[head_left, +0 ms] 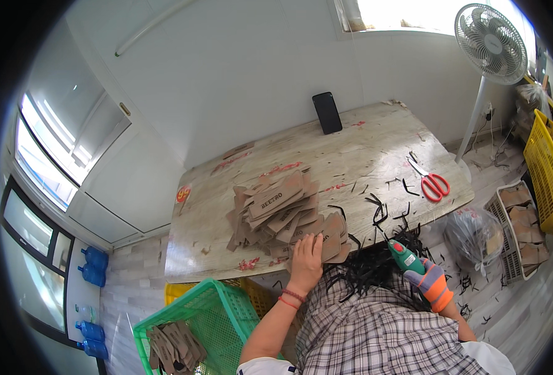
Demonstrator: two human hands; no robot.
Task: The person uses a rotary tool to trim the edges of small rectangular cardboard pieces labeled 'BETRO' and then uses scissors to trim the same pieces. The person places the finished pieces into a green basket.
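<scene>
My left hand [306, 262], bare with red bracelets at the wrist, lies with its fingers stretched flat on brown cardboard pieces [334, 234] at the table's near edge. Just beyond it, a loose heap of flat printed cardboard pieces [270, 209] covers the left middle of the table. My right hand [431, 286] wears a purple and orange glove and is closed around a green handheld tool [405, 257] with a thin tip pointing at the table edge; its exact kind is unclear. Black strips [370, 269] pile up between my hands, over my plaid-covered lap.
Red-handled scissors [436, 186] and scattered black strips lie on the table [364, 150]; a black phone [327, 113] leans at its back. A green crate [217, 312] with cardboard pieces stands lower left. Rightward are a plastic bag [474, 240], a white crate [508, 250], yellow crates [548, 175] and a fan [492, 44].
</scene>
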